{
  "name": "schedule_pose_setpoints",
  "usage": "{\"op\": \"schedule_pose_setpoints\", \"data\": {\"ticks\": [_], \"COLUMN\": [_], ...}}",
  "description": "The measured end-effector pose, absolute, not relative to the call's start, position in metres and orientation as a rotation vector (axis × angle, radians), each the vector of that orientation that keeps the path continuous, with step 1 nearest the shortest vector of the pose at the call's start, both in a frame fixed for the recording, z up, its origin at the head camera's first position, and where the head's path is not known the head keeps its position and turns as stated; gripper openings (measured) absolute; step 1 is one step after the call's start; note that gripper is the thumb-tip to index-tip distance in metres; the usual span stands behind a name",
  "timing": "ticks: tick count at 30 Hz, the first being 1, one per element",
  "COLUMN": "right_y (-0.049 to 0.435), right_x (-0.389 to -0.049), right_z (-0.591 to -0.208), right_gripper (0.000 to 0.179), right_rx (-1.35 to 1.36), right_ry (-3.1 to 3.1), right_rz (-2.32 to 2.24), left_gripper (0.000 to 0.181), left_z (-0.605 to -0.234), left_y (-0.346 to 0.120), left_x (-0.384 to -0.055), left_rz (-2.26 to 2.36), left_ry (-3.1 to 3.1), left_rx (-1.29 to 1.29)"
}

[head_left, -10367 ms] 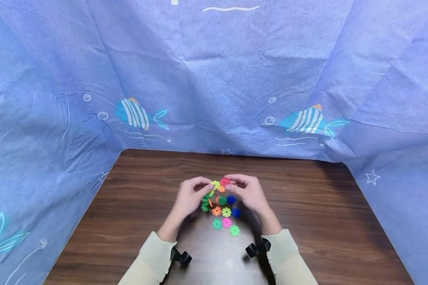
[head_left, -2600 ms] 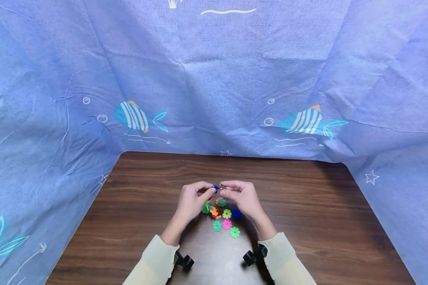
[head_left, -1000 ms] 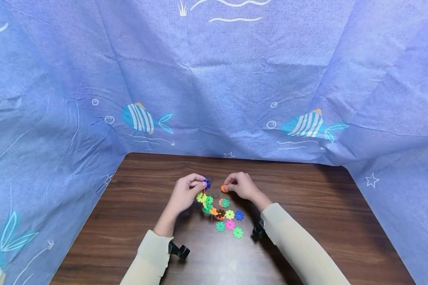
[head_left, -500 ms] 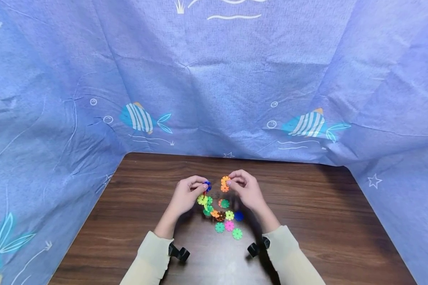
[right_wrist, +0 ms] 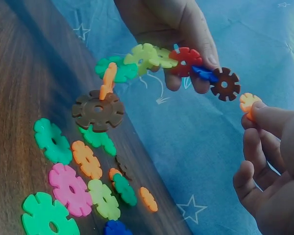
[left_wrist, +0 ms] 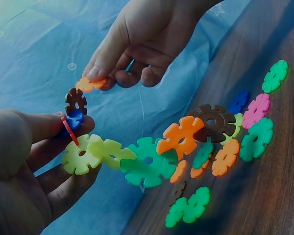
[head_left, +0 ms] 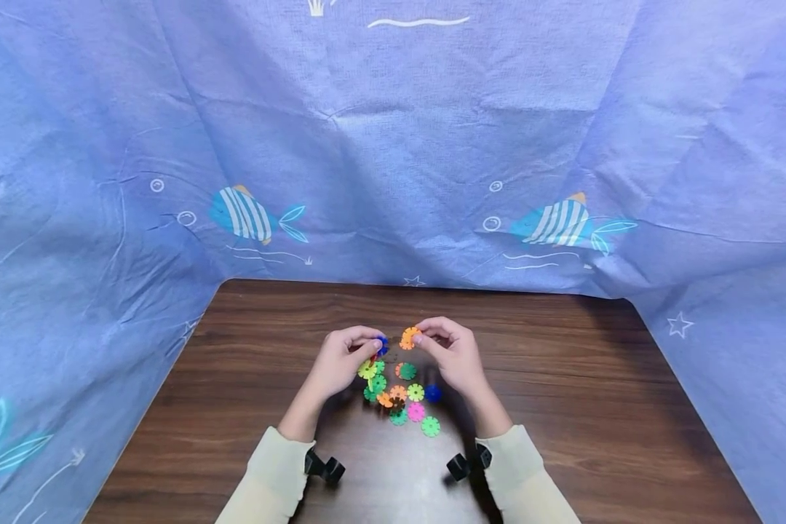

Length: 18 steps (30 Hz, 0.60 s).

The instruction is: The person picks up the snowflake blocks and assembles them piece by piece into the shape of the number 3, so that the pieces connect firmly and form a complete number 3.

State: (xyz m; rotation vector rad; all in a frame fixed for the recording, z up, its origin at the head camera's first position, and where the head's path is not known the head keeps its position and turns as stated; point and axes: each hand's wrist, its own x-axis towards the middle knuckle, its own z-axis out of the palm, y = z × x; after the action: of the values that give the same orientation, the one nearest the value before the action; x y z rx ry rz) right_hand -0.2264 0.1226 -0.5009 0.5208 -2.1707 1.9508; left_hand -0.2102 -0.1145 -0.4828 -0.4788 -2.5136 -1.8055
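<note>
On this clock, 12 is straight ahead of the person and the middle is a loose yellow disc [head_left: 415, 392] on the counter.

A big blue cloth [head_left: 393, 109] hangs at 9, 12 and 3 o'clock. Striped fish [head_left: 242, 212] are printed on it, one between 10 and 11, the other between 1 and 2. Under everything is the brown wooden counter [head_left: 236, 407]. Pale sleeves [head_left: 275, 473] come in from 8 and 4 o'clock, and each wrist wears a small black camera [head_left: 333, 470].

The left hand [head_left: 343, 362] is at 10 o'clock and the right hand [head_left: 455, 360] is at 2.

The left hand holds up a chain [right_wrist: 139, 53] of eight notched discs, pushed together like little flowers. It bends from 11 o'clock round to 8. From the top it goes brown, blue, red, yellow, yellow, green, orange, brown. The left fingers [right_wrist: 172, 83] and thumb pinch the blue disc [right_wrist: 205, 73]. Whether the low end touches the counter, one cannot tell.

The right fingers [right_wrist: 255, 142] and thumb pinch an orange disc [right_wrist: 246, 101] at 12 o'clock, just beside the chain's top brown disc [right_wrist: 228, 75]. The right wrist view shows a thin gap between them.

Round the middle lie more loose discs: a dark blue one [head_left: 433, 394] at 3 o'clock, a light green one [head_left: 430, 429] at 5, a pink one [head_left: 416, 417] at 6, a green one [head_left: 399, 421] at 7, and at 11 a dark green one [head_left: 409, 375] partly over an orange one.
</note>
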Motion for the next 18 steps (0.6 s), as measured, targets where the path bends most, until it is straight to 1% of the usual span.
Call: {"op": "schedule_pose_setpoints", "data": {"ticks": [10, 18], "right_y": [0.118, 0.114], "right_x": [-0.223, -0.209], "right_z": [-0.500, -0.472], "right_gripper": [0.013, 0.012], "right_rx": [0.489, 0.503], "right_ry": [-2.250, -2.271], "right_rz": [1.896, 1.861], "left_gripper": [0.015, 0.012], "left_z": [-0.484, -0.485], "left_y": [-0.111, -0.105], "left_x": [-0.209, -0.207], "left_rz": [-1.779, -1.716], "left_ry": [-2.518, -2.522], "left_rx": [-0.505, -0.479]}}
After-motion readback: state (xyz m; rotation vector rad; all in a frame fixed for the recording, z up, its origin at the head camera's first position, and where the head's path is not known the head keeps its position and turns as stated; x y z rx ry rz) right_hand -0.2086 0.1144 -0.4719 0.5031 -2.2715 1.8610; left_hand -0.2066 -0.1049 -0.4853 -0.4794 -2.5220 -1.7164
